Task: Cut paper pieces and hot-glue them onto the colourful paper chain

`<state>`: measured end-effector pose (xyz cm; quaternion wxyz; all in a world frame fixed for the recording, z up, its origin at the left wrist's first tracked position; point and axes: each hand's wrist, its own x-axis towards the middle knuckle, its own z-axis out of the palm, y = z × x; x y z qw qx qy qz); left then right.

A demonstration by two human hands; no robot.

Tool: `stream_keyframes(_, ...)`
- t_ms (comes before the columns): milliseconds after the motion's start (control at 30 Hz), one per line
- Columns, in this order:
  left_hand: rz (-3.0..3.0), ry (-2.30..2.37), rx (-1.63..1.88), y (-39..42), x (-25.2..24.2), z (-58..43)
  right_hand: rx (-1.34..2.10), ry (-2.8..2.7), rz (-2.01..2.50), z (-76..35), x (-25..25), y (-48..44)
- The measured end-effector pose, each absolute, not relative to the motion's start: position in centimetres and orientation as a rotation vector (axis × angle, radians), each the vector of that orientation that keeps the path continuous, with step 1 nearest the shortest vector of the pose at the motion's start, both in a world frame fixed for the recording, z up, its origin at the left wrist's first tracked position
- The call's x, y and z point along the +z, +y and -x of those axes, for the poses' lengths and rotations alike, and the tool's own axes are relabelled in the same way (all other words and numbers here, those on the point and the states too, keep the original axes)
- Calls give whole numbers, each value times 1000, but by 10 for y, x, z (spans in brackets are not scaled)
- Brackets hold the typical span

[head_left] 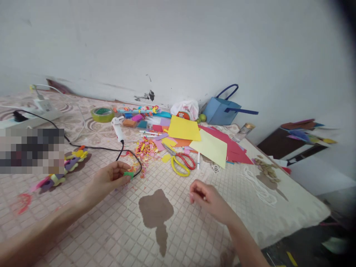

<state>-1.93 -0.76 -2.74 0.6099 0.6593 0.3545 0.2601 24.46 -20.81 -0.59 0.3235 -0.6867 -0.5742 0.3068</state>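
My left hand (118, 174) pinches a small green paper piece (128, 174) between thumb and fingers, beside the black cord (139, 163) of a white glue gun (118, 129). Curled inward over the table, my right hand (207, 196) is closed; whether anything small sits in its fingers is hidden. Between the hands lies a flat brown shape (155, 207) with a stem-like lower part. Scissors (180, 159) with red and yellow handles rest beyond, blades pointing away. Paper scraps (147, 148) are heaped near them.
Yellow sheets (184, 128) and red paper (233, 148) overlap behind the scissors. Green tape (102, 114), a blue bag (221, 111) and a glass jar (246, 128) stand farther back. White string (258, 189) and peanuts (265, 170) lie right. A power strip (33, 116) is left.
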Motion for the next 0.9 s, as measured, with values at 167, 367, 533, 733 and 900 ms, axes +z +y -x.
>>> stream_keyframes(167, -1488, 836, 631, -5, -28, 18, 987, -1556, 1669, -219, 5, -208)
stream_keyframes(367, -1478, 841, 677, 4, -29, 20, 375, -1468, 1992, -281, -1, -201)
stream_keyframes(533, -1581, 880, 744, 9, -30, 22, 13, -1251, 2252, -362, -21, -189)
stream_keyframes(733, -1778, 880, 798, 12, -33, 25, 72, -1254, 2270, -377, -27, -174)
stream_keyframes(900, -2035, 900, 913, 10, -32, 27, 261, -1364, 2072, -367, 19, -181)
